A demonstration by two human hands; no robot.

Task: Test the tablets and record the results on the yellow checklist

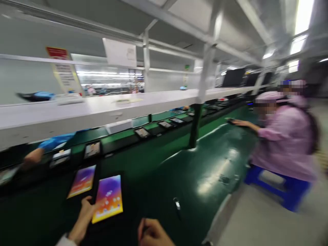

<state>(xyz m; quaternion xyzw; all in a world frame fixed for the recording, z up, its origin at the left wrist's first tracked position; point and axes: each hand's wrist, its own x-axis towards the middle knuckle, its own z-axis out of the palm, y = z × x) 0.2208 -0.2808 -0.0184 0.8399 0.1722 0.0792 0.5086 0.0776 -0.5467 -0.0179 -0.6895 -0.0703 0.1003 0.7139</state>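
Observation:
A tablet [109,198] with a lit purple, orange and yellow screen is tilted toward me above the green bench. My left hand [84,213] is closed on its left edge, with the thumb side near the screen. Just beyond, to the left, a second lit tablet [82,181] shows a similar picture. My right hand [153,232], at the bottom edge of the view, is curled with its fingers closed. Whether anything lies inside it is hidden. To its upper right, a small shiny object [176,204] rests on the bench, too blurred to name.
A conveyor [120,145] with several devices on it runs along the bench's far side. A white shelf [102,112] overhangs it, with a post [196,126] standing on the bench. At left reaches another person's hand [34,157]. A co-worker in pink [284,143] sits at right.

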